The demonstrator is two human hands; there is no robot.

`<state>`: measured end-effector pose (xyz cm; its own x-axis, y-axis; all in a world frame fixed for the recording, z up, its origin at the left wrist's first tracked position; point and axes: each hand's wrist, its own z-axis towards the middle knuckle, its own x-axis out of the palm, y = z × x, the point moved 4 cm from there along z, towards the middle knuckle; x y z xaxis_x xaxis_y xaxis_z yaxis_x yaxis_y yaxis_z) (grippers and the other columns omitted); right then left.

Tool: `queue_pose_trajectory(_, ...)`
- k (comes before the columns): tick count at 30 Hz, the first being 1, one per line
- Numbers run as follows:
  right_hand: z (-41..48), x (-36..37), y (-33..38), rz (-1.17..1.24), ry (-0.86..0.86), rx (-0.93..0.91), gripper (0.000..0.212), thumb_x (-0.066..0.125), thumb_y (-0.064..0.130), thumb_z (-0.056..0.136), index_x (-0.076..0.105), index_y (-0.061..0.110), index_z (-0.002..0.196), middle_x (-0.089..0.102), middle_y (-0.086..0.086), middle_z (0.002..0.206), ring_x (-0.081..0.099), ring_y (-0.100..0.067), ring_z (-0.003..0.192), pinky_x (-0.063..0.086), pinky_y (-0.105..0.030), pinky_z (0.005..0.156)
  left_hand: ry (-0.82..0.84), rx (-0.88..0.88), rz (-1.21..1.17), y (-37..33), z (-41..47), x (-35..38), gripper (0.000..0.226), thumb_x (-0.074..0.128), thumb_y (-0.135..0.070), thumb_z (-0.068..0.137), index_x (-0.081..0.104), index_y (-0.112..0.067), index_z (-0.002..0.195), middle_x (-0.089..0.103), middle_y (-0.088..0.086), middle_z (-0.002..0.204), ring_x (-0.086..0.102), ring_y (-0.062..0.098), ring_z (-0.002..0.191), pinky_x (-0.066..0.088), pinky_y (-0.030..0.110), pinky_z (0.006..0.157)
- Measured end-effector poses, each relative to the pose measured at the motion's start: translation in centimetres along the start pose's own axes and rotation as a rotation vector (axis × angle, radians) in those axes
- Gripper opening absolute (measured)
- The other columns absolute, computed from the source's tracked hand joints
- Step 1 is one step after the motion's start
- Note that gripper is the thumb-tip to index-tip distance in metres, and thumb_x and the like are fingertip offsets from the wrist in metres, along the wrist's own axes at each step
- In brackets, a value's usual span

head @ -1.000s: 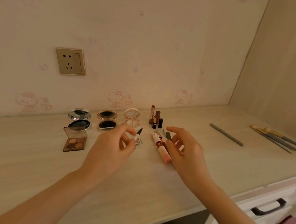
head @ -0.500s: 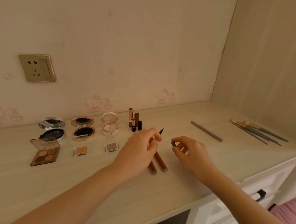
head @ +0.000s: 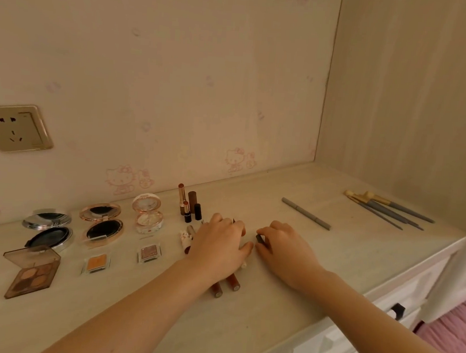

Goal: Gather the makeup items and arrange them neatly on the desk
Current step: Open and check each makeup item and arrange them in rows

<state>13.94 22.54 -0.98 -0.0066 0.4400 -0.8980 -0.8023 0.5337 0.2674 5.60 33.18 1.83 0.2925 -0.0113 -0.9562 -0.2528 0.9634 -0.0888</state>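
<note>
A room in a home, set up as a dressing corner: wallpaper (head: pixel 178 76) printed with pink cartoon cats (head: pixel 121 178), a gold wall socket (head: pixel 17 128), a pale wood-grain desk (head: pixel 358 254) with white drawers (head: pixel 333 346) under its front edge, pink fabric (head: pixel 452 337) beside them, and open compacts (head: pixel 101 222) near the desk's back edge.

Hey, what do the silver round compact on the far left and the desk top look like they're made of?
Silver compact: glossy chrome-look shell, metal or plated plastic; its open lid shows bright mirror-like highlights. Desk top: pale, matte wood-grain surface, probably laminate, given the faint printed-looking streaks; solid wood is possible.
</note>
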Motion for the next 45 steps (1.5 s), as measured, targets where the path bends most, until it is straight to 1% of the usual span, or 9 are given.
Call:
queue_pose_trajectory(4,-0.1,0.0,-0.1,0.025,-0.003,-0.018,0.036,0.047,0.034,0.096,0.054,0.020,0.129,0.056,0.001,0.112,0.051,-0.017,0.104,0.047,-0.028,0.084,0.037,0.046,0.050,0.4,-0.1,0.6,0.047,0.037,-0.056,0.094,0.058,-0.023,0.122,0.061,-0.004,0.112,0.042,0.016,0.113,0.039,0.031,0.083)
queue_pose_trajectory(6,-0.3,-0.3,-0.2,0.069,-0.012,-0.018,0.040,0.048,0.035,0.096,0.049,0.023,0.134,0.055,0.003,0.116,0.051,-0.015,0.106,0.046,-0.025,0.085,0.053,0.066,0.069,0.6,-0.4,0.7,0.049,0.035,-0.058,0.094,0.060,-0.024,0.120,0.059,-0.005,0.109,0.041,0.015,0.110,0.036,0.030,0.080)
queue_pose_trajectory(9,-0.8,-0.7,-0.2,0.111,-0.030,-0.042,0.032,0.046,0.033,0.097,0.057,0.023,0.126,0.056,0.005,0.112,0.051,-0.013,0.102,0.045,-0.022,0.084,0.060,0.083,0.047,1.0,-0.8,0.7,0.050,0.034,-0.060,0.093,0.062,-0.027,0.120,0.056,-0.007,0.105,0.040,0.013,0.108,0.032,0.028,0.077)
queue_pose_trajectory(14,-1.1,-0.5,0.1,0.098,0.025,-0.109,0.036,0.043,0.019,0.096,0.055,0.025,0.129,0.055,0.005,0.115,0.048,-0.014,0.103,0.043,-0.024,0.088,0.092,0.119,0.024,2.0,-1.1,0.7,0.051,0.040,-0.057,0.092,0.054,-0.028,0.132,0.055,-0.008,0.110,0.037,0.013,0.113,0.038,0.030,0.090)
queue_pose_trajectory(26,0.3,0.5,1.8,0.155,0.041,-0.172,0.028,0.051,0.022,0.094,0.061,0.022,0.120,0.061,0.003,0.114,0.050,-0.013,0.106,0.043,-0.023,0.090,0.061,0.003,0.040,3.0,-0.6,0.9,0.058,0.040,-0.067,0.087,0.060,-0.024,0.121,0.056,-0.006,0.110,0.041,0.015,0.107,0.042,0.032,0.090)
queue_pose_trajectory(30,0.6,0.8,2.0,0.185,0.054,-0.189,0.027,0.052,0.023,0.094,0.062,0.023,0.120,0.063,0.004,0.113,0.051,-0.010,0.106,0.040,-0.016,0.089,0.039,-0.027,-0.004,3.2,-0.6,0.7,0.047,0.041,-0.055,0.092,0.064,-0.022,0.117,0.059,-0.005,0.107,0.043,0.015,0.106,0.043,0.032,0.088)
queue_pose_trajectory(34,0.7,0.6,1.9,0.193,0.072,-0.188,0.029,0.052,0.024,0.095,0.060,0.024,0.122,0.062,0.006,0.116,0.052,-0.007,0.107,0.035,-0.011,0.088,0.026,-0.027,-0.045,3.6,-0.5,0.6,0.041,0.045,-0.044,0.094,0.061,-0.022,0.124,0.058,-0.005,0.111,0.042,0.014,0.109,0.043,0.031,0.089)
queue_pose_trajectory(39,0.6,-0.8,0.4,0.201,0.058,-0.113,0.029,0.050,0.025,0.096,0.057,0.025,0.125,0.060,0.010,0.119,0.051,-0.007,0.112,0.034,-0.013,0.091,-0.023,-0.020,-0.067,3.4,0.2,0.0,0.037,0.045,-0.042,0.095,0.059,-0.023,0.124,0.053,-0.006,0.111,0.040,0.013,0.109,0.043,0.028,0.085)
queue_pose_trajectory(45,0.8,-3.3,-4.3,0.118,-0.017,0.022,0.029,0.050,0.021,0.095,0.060,0.024,0.122,0.059,0.006,0.122,0.051,-0.011,0.115,0.038,-0.018,0.094,-0.026,0.019,-0.135,1.0,2.9,0.2,0.032,0.045,-0.032,0.095,0.061,-0.020,0.121,0.053,-0.004,0.112,0.039,0.014,0.112,0.046,0.035,0.089)
